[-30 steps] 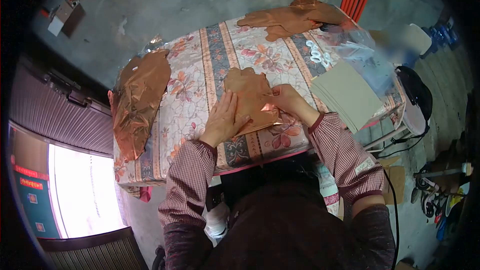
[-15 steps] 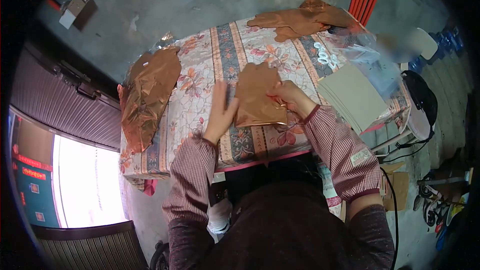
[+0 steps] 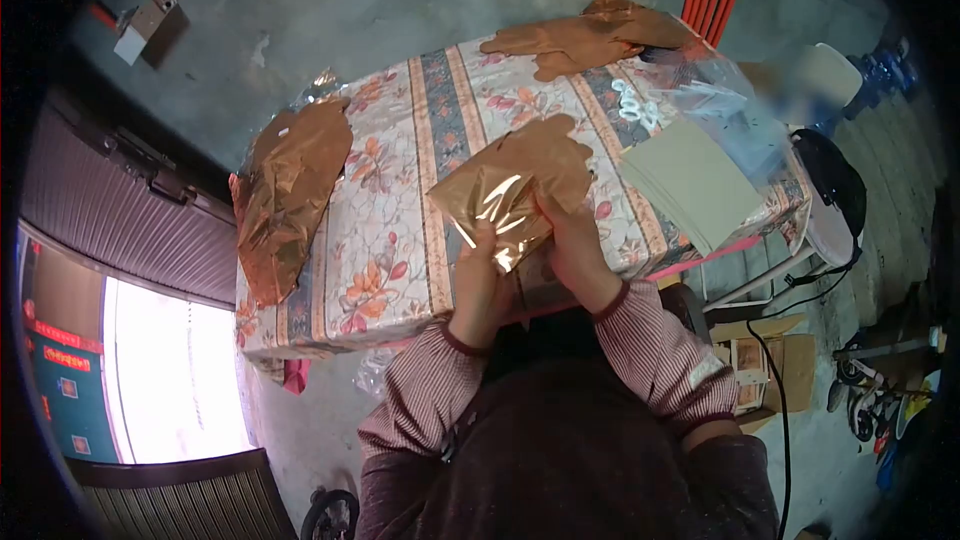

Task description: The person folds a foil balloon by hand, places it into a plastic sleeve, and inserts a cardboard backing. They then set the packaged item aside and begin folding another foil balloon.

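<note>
A folded piece of shiny copper-coloured foil with a scalloped far edge, like a flat foil balloon, is tilted over the near part of the table. My left hand grips its near edge, thumb on top and the other fingers hidden below. My right hand holds the near right side, also with the thumb on top. Between the two thumbs the foil is creased and bright with reflections. A larger copper foil pile lies at the table's left edge. More copper foil lies along the far edge.
A floral tablecloth covers the table. To the right are a stack of pale card sheets, white ring-shaped pieces and clear plastic bags. A white chair with a black bag stands beyond the right edge.
The foil piece has turned and come up toward me at a tilt. My left hand, open beside it before, has moved right and taken its near edge. My right hand has moved nearer.
</note>
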`<action>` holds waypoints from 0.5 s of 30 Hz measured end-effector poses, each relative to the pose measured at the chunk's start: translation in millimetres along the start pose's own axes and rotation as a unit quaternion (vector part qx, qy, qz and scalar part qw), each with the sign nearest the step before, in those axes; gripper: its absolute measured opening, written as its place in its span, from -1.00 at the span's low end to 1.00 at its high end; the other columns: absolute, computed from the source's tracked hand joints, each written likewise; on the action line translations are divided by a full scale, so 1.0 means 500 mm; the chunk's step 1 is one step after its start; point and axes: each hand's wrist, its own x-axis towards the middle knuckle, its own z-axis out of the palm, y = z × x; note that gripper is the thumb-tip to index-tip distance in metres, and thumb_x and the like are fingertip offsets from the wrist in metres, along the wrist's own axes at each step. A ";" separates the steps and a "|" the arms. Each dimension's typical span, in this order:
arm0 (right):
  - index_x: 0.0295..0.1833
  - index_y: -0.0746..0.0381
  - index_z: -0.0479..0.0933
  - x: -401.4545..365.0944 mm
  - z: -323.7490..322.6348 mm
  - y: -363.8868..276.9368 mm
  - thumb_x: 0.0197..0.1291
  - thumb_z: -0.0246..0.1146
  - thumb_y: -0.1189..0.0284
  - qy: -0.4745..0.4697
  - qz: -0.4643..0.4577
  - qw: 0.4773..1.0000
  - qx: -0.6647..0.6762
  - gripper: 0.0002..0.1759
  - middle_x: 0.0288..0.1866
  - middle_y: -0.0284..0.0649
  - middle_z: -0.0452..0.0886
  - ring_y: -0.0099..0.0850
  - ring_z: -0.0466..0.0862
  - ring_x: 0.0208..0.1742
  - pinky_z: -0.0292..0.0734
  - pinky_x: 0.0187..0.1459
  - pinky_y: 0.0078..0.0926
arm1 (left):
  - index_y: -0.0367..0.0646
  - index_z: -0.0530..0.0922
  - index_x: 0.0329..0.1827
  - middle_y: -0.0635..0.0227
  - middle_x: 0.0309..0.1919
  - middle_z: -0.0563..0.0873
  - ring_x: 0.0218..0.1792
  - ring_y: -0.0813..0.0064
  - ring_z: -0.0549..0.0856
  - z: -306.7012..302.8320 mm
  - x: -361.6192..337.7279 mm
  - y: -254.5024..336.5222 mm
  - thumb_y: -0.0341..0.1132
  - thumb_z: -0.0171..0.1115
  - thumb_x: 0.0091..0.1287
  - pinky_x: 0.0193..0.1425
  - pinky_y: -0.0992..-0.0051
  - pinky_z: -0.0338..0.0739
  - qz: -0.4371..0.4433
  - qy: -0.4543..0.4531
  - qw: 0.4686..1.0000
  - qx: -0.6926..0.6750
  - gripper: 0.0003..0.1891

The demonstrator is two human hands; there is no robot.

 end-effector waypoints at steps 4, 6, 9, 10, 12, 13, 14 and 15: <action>0.09 0.35 0.47 -0.012 -0.106 -0.048 0.28 0.21 0.49 -0.043 0.064 0.997 -0.011 -0.70 -0.07 -0.22 0.61 -0.50 0.61 -0.11 0.55 -0.13 -0.54 | -0.21 0.52 0.04 0.28 -0.17 0.68 -0.27 0.49 0.66 0.015 -0.004 0.144 -0.26 0.16 0.40 -0.15 0.41 0.61 -0.046 -0.012 0.987 0.156 -0.74; 0.16 0.29 0.45 -0.010 -0.125 -0.083 0.35 0.13 0.41 0.024 -0.131 0.966 -0.220 -0.68 -0.05 -0.20 0.62 -0.50 0.62 -0.05 0.57 -0.10 -0.51 | -0.23 0.54 0.01 0.27 -0.15 0.68 -0.25 0.51 0.66 -0.056 0.031 0.223 -0.27 0.18 0.38 -0.13 0.44 0.61 -0.111 -0.007 0.973 0.201 -0.75; 0.16 0.32 0.45 0.037 -0.093 -0.151 0.35 0.11 0.45 -0.050 -0.249 0.899 -0.357 -0.69 -0.04 -0.20 0.62 -0.50 0.61 -0.01 0.52 -0.02 -0.59 | -0.25 0.56 -0.02 0.23 -0.12 0.68 -0.10 0.39 0.69 -0.081 0.067 0.289 -0.29 0.17 0.38 0.01 0.32 0.62 -0.201 -0.133 0.937 0.252 -0.77; 0.16 0.32 0.45 0.053 -0.082 -0.154 0.35 0.11 0.45 -0.046 -0.245 0.903 -0.351 -0.69 -0.04 -0.20 0.62 -0.50 0.61 -0.01 0.52 -0.02 -0.59 | -0.25 0.57 -0.03 0.27 -0.14 0.69 -0.13 0.44 0.69 -0.068 0.067 0.301 -0.30 0.17 0.38 -0.02 0.36 0.62 -0.208 -0.147 0.917 0.309 -0.78; 0.18 0.37 0.42 0.089 -0.051 -0.150 0.32 0.14 0.45 -0.269 -0.157 0.844 -0.436 -0.63 0.01 -0.19 0.61 -0.51 0.57 0.06 0.46 0.06 -0.63 | -0.26 0.57 -0.02 0.37 -0.15 0.69 -0.14 0.56 0.67 -0.005 0.059 0.319 -0.32 0.18 0.38 -0.01 0.48 0.59 -0.231 -0.183 0.869 0.397 -0.78; 0.18 0.37 0.42 0.108 -0.034 -0.135 0.32 0.14 0.45 -0.270 -0.156 0.845 -0.434 -0.63 0.01 -0.19 0.61 -0.51 0.57 0.06 0.46 0.06 -0.63 | -0.26 0.57 -0.02 0.37 -0.15 0.69 -0.14 0.56 0.67 -0.005 0.076 0.319 -0.32 0.18 0.38 -0.01 0.48 0.59 -0.232 -0.182 0.869 0.398 -0.78; 0.06 0.37 0.49 0.127 -0.016 -0.112 0.22 0.22 0.40 -0.295 -0.079 0.847 -0.436 -0.65 -0.17 -0.23 0.63 -0.57 0.56 -0.14 0.47 -0.10 -0.61 | -0.27 0.57 0.00 0.38 -0.15 0.69 -0.14 0.58 0.66 -0.012 0.096 0.318 -0.33 0.18 0.38 0.01 0.51 0.57 -0.247 -0.206 0.856 0.406 -0.77; -0.06 0.38 0.57 0.145 -0.008 -0.095 0.13 0.31 0.35 -0.318 0.000 0.843 -0.434 -0.65 -0.34 -0.27 0.65 -0.63 0.54 -0.34 0.47 -0.26 -0.58 | -0.28 0.56 0.02 0.40 -0.14 0.68 -0.13 0.60 0.65 -0.019 0.117 0.318 -0.33 0.18 0.38 0.03 0.55 0.54 -0.261 -0.229 0.842 0.414 -0.75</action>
